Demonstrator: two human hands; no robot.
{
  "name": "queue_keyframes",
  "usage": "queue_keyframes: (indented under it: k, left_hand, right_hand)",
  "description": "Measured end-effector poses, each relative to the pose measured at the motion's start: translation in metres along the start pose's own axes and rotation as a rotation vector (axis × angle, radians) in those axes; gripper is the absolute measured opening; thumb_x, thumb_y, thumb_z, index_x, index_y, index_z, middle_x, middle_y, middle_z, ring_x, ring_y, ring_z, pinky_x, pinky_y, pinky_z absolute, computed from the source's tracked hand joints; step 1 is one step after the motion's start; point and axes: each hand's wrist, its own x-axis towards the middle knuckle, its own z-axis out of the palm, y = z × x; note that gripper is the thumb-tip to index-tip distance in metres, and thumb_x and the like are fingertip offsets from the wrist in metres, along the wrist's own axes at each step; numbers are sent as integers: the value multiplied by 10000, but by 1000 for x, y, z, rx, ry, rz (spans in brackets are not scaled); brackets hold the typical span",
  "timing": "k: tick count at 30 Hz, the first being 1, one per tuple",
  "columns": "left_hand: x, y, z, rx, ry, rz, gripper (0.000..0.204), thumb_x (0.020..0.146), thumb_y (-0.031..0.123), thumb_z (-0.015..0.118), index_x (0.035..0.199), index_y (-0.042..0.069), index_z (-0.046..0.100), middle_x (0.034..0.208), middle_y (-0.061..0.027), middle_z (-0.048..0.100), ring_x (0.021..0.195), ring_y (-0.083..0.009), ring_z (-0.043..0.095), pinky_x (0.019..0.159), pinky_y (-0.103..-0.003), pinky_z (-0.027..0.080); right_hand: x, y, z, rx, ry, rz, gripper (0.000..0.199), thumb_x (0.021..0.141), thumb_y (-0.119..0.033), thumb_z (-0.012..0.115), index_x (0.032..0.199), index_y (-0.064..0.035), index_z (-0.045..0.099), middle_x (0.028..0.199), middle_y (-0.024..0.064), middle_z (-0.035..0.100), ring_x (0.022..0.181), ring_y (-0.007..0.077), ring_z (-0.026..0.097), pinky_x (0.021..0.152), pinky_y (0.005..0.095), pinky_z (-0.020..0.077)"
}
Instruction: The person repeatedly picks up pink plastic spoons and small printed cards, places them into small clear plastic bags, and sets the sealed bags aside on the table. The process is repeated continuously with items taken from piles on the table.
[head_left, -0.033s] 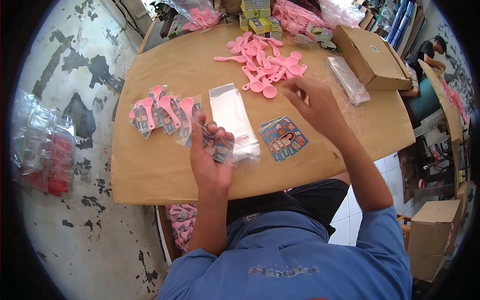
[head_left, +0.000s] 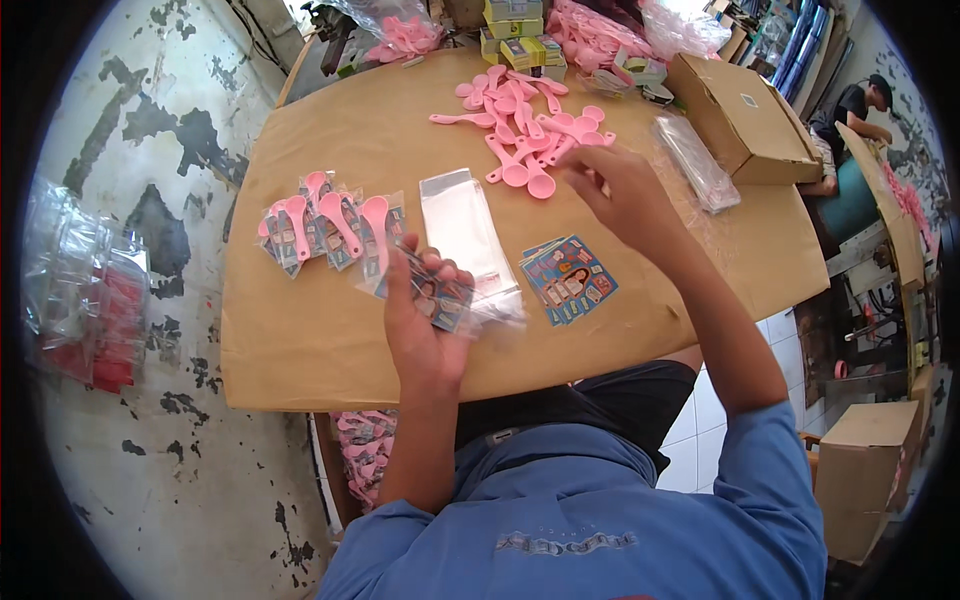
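Observation:
My left hand (head_left: 430,320) is closed on a clear plastic bag (head_left: 445,300) with a blue printed card inside. Over the near right edge of a loose pile of pink measuring spoons (head_left: 515,110) hovers my right hand (head_left: 620,195), fingers bent and apart, with no spoon visible in it. Between the hands lies a stack of clear bags (head_left: 460,225), and to its right a small stack of blue printed cards (head_left: 570,280). Left of my left hand, several packed bags (head_left: 340,225) each show a pink spoon over a card.
Brown paper covers the table (head_left: 310,360). A cardboard box (head_left: 740,120) and a bundle of clear bags (head_left: 695,160) stand at the back right. Small yellow boxes (head_left: 525,50) are stacked at the far edge. Another person (head_left: 855,120) sits at far right.
My right hand has shifted slightly left and away from me beside the spoon pile. The left hand keeps hold of the bag, moved very slightly right.

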Motion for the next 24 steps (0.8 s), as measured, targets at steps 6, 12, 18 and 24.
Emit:
queue_keyframes:
  k: [6, 12, 18, 24]
  left_hand:
    - [-12, -2, -4, 156, 10, 2, 321, 1062, 320, 584, 1268, 75, 577, 901, -28, 619, 838, -137, 610, 831, -328, 542]
    - [-19, -1, -9, 221, -25, 6, 329, 1067, 327, 574, 1270, 68, 574, 900, -38, 623, 848, -156, 621, 830, -340, 544]
    - [-26, -6, -12, 267, -45, -5, 343, 1065, 340, 577, 1270, 65, 576, 915, -50, 623, 856, -159, 622, 833, -339, 545]
    - [-25, -1, -8, 220, -64, 50, 340, 1059, 330, 591, 1279, 71, 576, 911, -42, 627, 843, -151, 623, 832, -339, 544]
  right_hand:
    - [72, 17, 53, -234, -245, -49, 148, 932, -215, 671, 960, -71, 691, 929, 118, 717, 822, 332, 682, 731, 461, 522]
    - [90, 13, 104, -444, -212, -78, 215, 956, -237, 623, 1065, -53, 646, 952, 171, 704, 879, 368, 688, 754, 500, 524]
    - [98, 29, 96, -76, -171, 49, 352, 897, -291, 727, 1111, -31, 624, 922, 182, 699, 842, 351, 685, 724, 478, 514]
    - [69, 10, 44, 121, 22, -141, 332, 935, -256, 724, 1157, -30, 625, 821, 91, 655, 760, 183, 649, 650, 355, 487]
